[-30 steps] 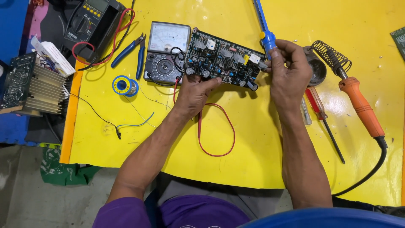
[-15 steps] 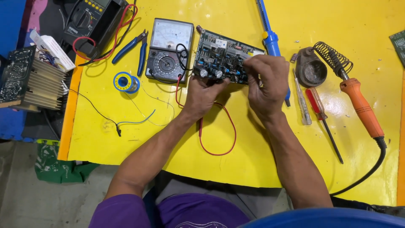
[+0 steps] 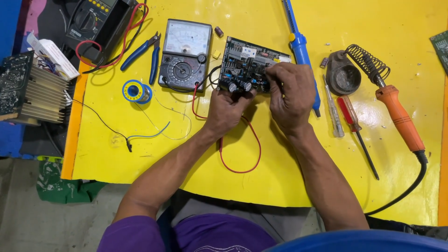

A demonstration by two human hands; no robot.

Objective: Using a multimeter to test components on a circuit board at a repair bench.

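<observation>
A dark circuit board [image 3: 245,60] with capacitors lies on the yellow tabletop [image 3: 326,163]. My left hand [image 3: 228,108] grips the board's near left edge. My right hand [image 3: 291,95] covers the board's right end, fingers pinched on components there. A red wire [image 3: 254,140] loops from under my left hand towards me. An analog multimeter [image 3: 184,53] sits just left of the board.
A blue desoldering pump [image 3: 301,49] lies right of the board. Two screwdrivers [image 3: 347,114], a soldering iron [image 3: 396,112] on its coil stand, blue pliers [image 3: 147,53], a solder spool [image 3: 136,91], a digital meter [image 3: 95,25] and a heatsink board [image 3: 30,91] surround the work area.
My right hand let go of the blue pump and moved left onto the board's right end. The board has been drawn closer and tilted by my left hand.
</observation>
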